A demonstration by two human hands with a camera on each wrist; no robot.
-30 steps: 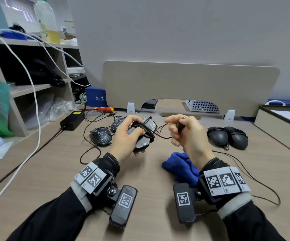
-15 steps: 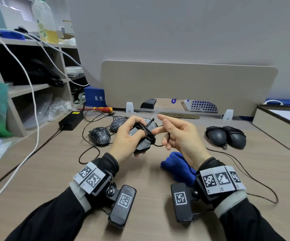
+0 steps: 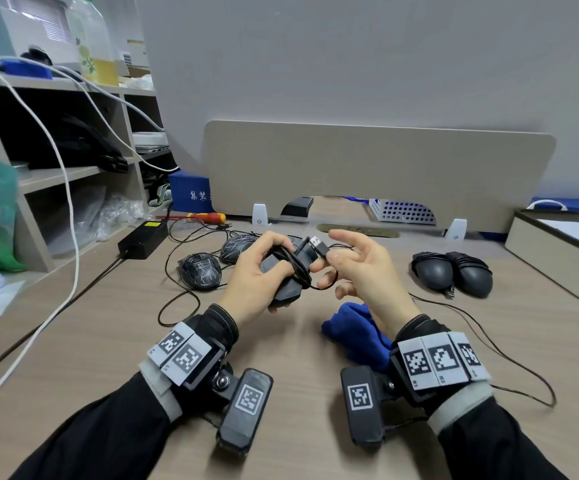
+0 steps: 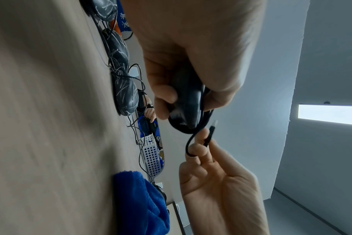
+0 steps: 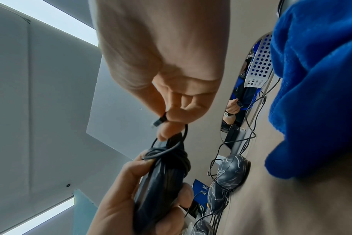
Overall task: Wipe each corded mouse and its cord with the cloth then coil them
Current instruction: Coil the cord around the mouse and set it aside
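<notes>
- Head view, far left: shelf point(image 3: 56, 174) with a bottle point(image 3: 90, 39) on top and white cables point(image 3: 69, 188) trailing down to the desk point(image 3: 108, 341).
- Next over, two scribble-marked mice point(image 3: 200, 270) lie on the desk, cords loose and tangled. My guess: these are not yet done.
- Now my left hand point(image 3: 253, 275), fingers curled round the dark mouse point(image 3: 286, 285), lifted off the desk. Thumb pins the wound cord point(image 3: 298, 271) against the body.
- That mouse looks light, hard and smooth, so I grip across its sides. The cord is thin, limp and springy; I reckon the turns will slacken if my thumb lifts.
- Right beside it, my right hand point(image 3: 357, 268) pinches the USB plug point(image 3: 318, 244) between thumb and forefinger, other fingers spread loose. The stiff plug is the best place to hold; a short loop hangs from it back to the bundle.
- Judging by that, coiling is nearly finished: only the tail needs tucking.
- Below my right wrist, the blue cloth point(image 3: 354, 330) sits crumpled on the desk, soft and untouched.
- Further right, two plain mice point(image 3: 454, 271) lie touching, cords wrapped round them, and a stray thin cable point(image 3: 510, 358) runs across the desk.
- Containers: a white perforated basket point(image 3: 402, 211) behind the divider point(image 3: 378, 168), contents hidden; a shallow box point(image 3: 558, 251) far right holding what looks like white paper.
</notes>
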